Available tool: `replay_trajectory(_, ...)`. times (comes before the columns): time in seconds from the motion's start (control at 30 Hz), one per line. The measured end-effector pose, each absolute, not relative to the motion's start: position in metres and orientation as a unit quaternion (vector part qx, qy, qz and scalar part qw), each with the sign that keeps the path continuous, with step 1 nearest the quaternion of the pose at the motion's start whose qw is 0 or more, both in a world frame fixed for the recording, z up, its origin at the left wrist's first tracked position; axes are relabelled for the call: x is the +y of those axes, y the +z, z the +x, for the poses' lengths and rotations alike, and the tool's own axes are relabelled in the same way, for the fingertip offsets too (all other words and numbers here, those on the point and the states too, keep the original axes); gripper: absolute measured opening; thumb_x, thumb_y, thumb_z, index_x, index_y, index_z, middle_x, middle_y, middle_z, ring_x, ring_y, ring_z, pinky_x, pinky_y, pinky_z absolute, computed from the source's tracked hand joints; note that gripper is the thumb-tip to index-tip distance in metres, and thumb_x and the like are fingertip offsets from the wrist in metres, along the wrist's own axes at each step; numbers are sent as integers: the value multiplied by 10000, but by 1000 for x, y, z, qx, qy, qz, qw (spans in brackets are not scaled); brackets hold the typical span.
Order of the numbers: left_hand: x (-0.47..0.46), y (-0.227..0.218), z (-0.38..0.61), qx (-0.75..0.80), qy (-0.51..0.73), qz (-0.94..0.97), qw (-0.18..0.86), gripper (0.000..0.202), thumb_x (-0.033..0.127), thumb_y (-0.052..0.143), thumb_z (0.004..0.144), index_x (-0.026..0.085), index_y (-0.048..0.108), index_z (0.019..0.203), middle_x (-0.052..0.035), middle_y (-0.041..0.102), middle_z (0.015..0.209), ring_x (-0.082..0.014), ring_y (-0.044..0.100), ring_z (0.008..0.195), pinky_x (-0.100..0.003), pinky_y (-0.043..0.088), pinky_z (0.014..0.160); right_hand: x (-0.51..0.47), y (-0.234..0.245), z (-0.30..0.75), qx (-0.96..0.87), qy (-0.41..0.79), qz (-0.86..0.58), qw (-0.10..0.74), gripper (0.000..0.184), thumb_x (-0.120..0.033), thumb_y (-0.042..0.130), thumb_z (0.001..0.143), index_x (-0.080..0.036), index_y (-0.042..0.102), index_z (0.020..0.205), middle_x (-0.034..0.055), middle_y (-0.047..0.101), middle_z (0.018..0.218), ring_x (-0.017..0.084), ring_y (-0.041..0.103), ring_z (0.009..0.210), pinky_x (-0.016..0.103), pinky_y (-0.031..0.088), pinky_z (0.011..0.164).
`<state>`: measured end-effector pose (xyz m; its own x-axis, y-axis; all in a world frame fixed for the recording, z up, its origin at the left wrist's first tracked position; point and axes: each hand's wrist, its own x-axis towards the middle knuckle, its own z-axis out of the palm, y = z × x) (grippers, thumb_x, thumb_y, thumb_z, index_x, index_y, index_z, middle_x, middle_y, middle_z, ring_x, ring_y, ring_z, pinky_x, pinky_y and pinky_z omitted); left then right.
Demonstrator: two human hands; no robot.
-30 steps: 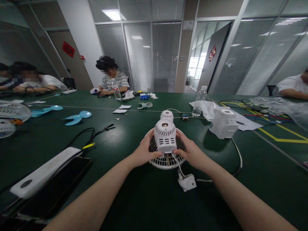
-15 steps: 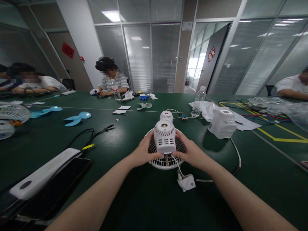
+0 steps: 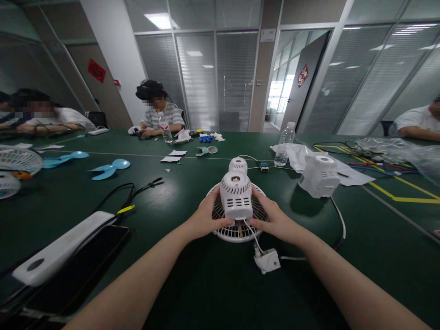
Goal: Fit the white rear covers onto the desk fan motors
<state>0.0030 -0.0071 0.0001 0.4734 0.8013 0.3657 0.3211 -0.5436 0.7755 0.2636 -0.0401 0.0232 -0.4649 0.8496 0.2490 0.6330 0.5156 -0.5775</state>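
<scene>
A white fan motor housing with slotted vents stands upright over a round white fan grille on the dark green table. My left hand grips the housing's left side, thumb along its lower front edge. From the other side my right hand holds the same housing, its thumb near the lower right corner. The fingertips behind the housing are partly hidden. A white cable runs from its base to a small white plastic piece on the table. Just behind the housing is another rounded white vented part.
On the right stand another white motor housing and a clear bottle. To the left lie a white power strip, a dark phone and blue fan blades. Across the table sits a person wearing a headset.
Almost nothing differs. Both hands keep their hold on the housing, and the view has shifted very slightly.
</scene>
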Motion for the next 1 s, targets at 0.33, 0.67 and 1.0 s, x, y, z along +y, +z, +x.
replay_trajectory(0.33,-10,4,3,357,366,795,328,956,420,785,701,223,258,1474,-160,361,1508,-387,345,1385,-621,241,1143,-42,14,251,-816,126,-484,291,1090,-388,761,735,-321,27,1538,98,314,1566,319,310,1428,587,260,1130)
replay_trajectory(0.67,-13,8,4,367,372,776,352,956,389,783,698,255,246,1478,-142,387,1497,-376,362,1381,-609,273,1134,-41,27,252,-805,207,-456,318,819,-321,673,831,-311,214,1509,84,408,1519,316,350,1414,604,277,1138)
replay_trajectory(1.0,-13,11,4,346,361,800,332,931,412,776,710,210,273,1467,-153,377,1503,-360,359,1384,-577,260,1151,-44,35,253,-803,223,-466,298,836,-282,701,809,-311,231,1499,68,490,1458,309,470,1332,568,362,1110)
